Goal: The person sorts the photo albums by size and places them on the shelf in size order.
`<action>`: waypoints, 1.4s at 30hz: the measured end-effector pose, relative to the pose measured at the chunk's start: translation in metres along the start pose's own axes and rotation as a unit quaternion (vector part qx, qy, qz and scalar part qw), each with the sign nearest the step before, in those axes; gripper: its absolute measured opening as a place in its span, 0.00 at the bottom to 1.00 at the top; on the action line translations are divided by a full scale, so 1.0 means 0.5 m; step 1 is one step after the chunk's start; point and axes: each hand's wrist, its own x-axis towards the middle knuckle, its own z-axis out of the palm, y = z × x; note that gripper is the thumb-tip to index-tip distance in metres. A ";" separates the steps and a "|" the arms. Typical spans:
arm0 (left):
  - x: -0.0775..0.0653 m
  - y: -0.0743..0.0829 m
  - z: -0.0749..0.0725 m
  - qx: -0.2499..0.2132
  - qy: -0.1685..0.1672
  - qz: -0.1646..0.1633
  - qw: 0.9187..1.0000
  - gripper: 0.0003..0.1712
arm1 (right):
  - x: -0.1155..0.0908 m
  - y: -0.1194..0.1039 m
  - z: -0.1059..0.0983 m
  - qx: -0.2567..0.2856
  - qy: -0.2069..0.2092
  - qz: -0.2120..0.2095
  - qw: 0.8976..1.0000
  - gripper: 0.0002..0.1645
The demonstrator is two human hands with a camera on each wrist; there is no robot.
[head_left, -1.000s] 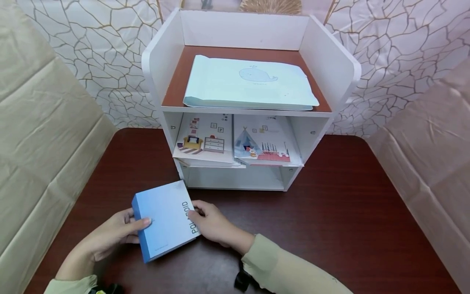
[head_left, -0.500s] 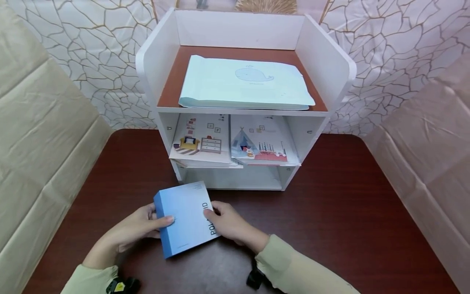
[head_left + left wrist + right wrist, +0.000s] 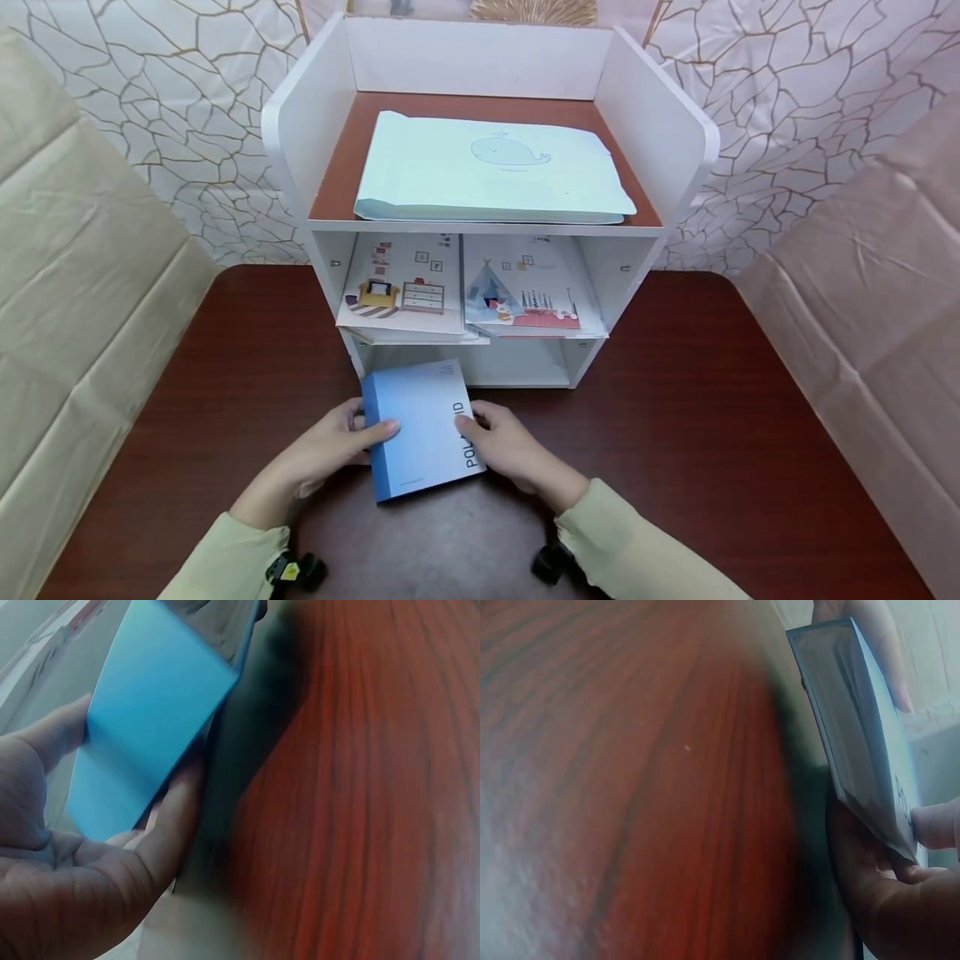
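Note:
A light-blue photo album (image 3: 423,425) with POLAROID lettering is held between both hands in front of the white shelf, its top edge overlapping the bottom compartment in the head view. My left hand (image 3: 330,446) grips the spine side, thumb on the front cover and fingers beneath. On the lettered side my right hand (image 3: 513,446) pinches the edge, its thumb on the cover. The album's darker blue spine (image 3: 142,720) fills the left wrist view. From the right wrist view, loose-looking sheets (image 3: 840,712) show between the covers, and the album hangs above the wooden table (image 3: 682,795).
The white shelf unit (image 3: 326,287) stands at the back of the table. On its top lies a pale-green packet with a whale drawing (image 3: 495,171). Illustrated booklets (image 3: 405,283) and another stack (image 3: 525,287) fill the middle level. Beige cloth panels (image 3: 847,333) flank the table.
Both hands have carried the album rightward and slightly up in the head view, from left of the shelf to before its bottom compartment. The album has turned a little straighter.

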 end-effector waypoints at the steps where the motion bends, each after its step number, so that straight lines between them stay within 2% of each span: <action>1: 0.004 0.002 0.005 0.000 0.011 0.000 1.000 0.53 | 0.001 0.000 -0.003 0.008 0.001 0.001 1.000 0.20; 3: 0.010 0.005 0.013 -0.003 0.029 -0.001 1.000 0.53 | 0.003 0.002 -0.008 0.026 0.003 0.003 1.000 0.20; 8: 0.017 0.010 0.026 -0.019 0.037 0.008 0.999 0.51 | 0.009 0.008 -0.016 0.061 0.019 0.011 0.998 0.21; 14: 0.017 0.011 0.035 -0.046 0.027 0.013 0.999 0.45 | 0.017 0.014 -0.022 0.073 0.049 0.024 0.996 0.22; 20: 0.009 0.011 0.046 -0.061 -0.001 0.019 0.998 0.45 | 0.026 0.012 -0.024 0.080 0.081 0.017 0.993 0.22; 24: 0.005 0.009 0.053 -0.096 -0.019 0.025 0.995 0.46 | 0.031 0.008 -0.022 0.089 0.100 0.017 0.991 0.22; 27: 0.004 0.006 0.057 -0.121 -0.013 0.023 0.992 0.46 | 0.033 0.007 -0.021 0.094 0.103 0.026 0.990 0.23; 30: 0.007 0.002 0.058 -0.142 0.008 0.022 0.990 0.46 | 0.032 0.005 -0.021 0.097 0.080 0.031 0.992 0.25; 37: 0.016 -0.007 0.051 -0.173 0.068 0.018 0.982 0.45 | 0.022 -0.002 -0.015 0.117 -0.033 0.043 0.992 0.27; 42: 0.018 -0.008 0.044 -0.190 0.084 0.011 0.978 0.47 | 0.023 -0.001 -0.015 0.089 -0.062 0.032 0.994 0.31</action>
